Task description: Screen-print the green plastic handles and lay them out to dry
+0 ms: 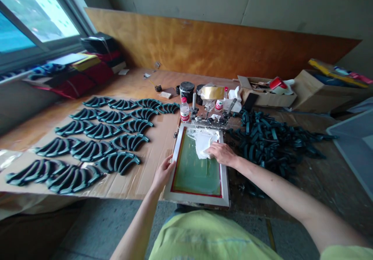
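Observation:
A screen printing frame (225, 190) with a pale rim and green mesh lies in front of me, its far end at a metal clamp (208, 123). My left hand (164, 171) is at the left rim, thumb and fingers closed against its edge. Over the far part of the mesh, my right hand (223, 154) pinches a white, crumpled sheet (202, 143), which looks like paper or thin cloth. Filmy white material around it lies against the far end of the mesh. The fingertips under the sheet are hidden.
Rows of dark green curved parts (90, 147) lie on cardboard at left. More such parts are heaped (262, 136) at right. Behind the clamp stand a bottle (184, 110), a black tub (187, 91) and tape (212, 92). Cardboard boxes (269, 97) and a plastic bin (354, 143) stand right.

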Motion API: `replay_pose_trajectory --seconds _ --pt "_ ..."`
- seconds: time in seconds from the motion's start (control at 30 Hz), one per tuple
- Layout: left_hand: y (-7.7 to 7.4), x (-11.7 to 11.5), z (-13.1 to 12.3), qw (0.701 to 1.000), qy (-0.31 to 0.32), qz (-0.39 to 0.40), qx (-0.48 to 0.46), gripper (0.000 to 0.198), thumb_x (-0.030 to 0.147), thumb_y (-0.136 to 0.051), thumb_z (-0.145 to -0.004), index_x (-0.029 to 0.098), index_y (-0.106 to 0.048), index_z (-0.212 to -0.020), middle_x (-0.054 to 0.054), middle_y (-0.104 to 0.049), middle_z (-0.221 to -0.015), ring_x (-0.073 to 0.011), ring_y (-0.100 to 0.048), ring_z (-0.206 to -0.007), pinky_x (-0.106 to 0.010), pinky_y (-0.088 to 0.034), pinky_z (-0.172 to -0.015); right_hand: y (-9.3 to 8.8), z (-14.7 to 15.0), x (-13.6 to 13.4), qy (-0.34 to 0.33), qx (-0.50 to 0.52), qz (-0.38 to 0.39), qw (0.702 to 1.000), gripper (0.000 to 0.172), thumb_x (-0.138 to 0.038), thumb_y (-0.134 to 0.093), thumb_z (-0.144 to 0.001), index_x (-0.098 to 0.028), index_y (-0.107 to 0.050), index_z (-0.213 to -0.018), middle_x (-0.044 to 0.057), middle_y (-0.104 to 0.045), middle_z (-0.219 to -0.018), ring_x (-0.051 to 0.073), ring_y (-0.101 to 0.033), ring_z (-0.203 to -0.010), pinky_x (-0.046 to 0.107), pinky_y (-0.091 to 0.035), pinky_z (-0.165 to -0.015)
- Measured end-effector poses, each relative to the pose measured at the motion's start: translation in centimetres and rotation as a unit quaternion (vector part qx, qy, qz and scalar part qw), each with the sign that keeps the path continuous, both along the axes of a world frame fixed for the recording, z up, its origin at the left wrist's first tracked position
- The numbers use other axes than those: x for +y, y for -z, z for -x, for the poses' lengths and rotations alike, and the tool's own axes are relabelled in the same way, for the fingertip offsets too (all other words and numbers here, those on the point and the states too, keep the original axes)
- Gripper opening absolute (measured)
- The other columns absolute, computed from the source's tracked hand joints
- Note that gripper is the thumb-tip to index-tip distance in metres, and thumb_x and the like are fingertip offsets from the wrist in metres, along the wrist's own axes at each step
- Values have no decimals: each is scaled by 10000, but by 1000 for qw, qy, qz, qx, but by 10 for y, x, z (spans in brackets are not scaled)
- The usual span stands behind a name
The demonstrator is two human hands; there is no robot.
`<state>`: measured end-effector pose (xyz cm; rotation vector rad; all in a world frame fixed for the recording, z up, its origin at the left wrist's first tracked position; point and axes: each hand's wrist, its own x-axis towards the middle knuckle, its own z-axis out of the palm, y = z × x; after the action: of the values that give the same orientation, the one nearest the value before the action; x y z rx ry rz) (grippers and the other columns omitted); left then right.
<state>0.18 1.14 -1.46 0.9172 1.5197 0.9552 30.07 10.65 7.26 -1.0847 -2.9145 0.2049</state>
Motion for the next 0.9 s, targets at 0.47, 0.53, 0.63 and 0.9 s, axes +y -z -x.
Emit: replay_pose_trajectory --seconds 0.47,0.53,0.63,0.9 --pt "-25 -2 -3 998 1 13 -67 813 625 -672 -702 140 -525 -1337 -36 -708 -806 -187 -654 -679 -275 -503 -606 16 -1 -9 -6 105 -30 994 257 -65 -516 -864 -202 -676 -1012 54 -688 -950 180 -595 -927 270 -466 -782" --pt "-33 -3 -3 998 -4 16 -62 814 614 -686 -694 138 -528 -1334 -32 -702 -791 -188 -653 -680 -272 -501 -603 4 2 7 28 118 -14 993 241 -136 -586 -867 -240 -670 -1068 31 -686 -975 174 -608 -927 259 -465 -773" --pt "-54 -3 -1 996 0 22 -83 860 583 -728 -671 165 -486 -1382 -23 -701 -783 -193 -656 -688 -273 -504 -606 -17 17 46 116 123 -9 985 477 -222 -676 -837 -321 -570 -1291 9 -660 -1059 169 -623 -917 251 -466 -774" --pt "-132 33 6 991 -31 -70 -108 625 686 -605 -739 149 -693 -1044 -67 -716 -907 -189 -651 -733 -279 -518 -639 -36 -28 84 329 185 -114 919 398 -300 -572 -891 -234 -574 -1284 80 -635 -1121 232 -611 -960 327 -472 -814"
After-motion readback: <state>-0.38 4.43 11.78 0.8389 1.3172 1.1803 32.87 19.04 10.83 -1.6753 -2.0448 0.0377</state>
